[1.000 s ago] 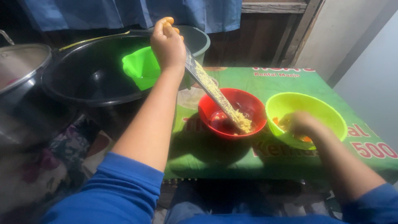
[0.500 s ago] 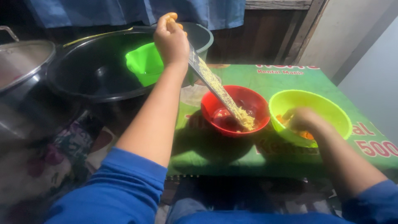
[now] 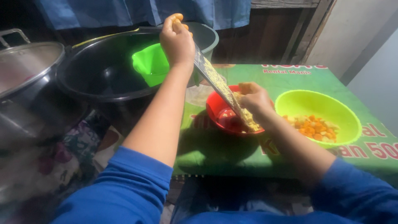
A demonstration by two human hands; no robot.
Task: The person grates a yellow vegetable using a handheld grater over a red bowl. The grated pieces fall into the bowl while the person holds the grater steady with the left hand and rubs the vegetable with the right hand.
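I see one grater slanting down into one red bowl. My left hand grips its top end closed; my right hand presses an orange piece against its face. Nearby: one lime bowl of orange chunks, one black basin, one steel pot.

A green printed banner sheet covers the worktop, flat and rectangular, carrying red lettering along its far edge and larger red-and-white lettering at the near right corner. A red bowl and a lime-green bowl stand on it, hiding part of the print.
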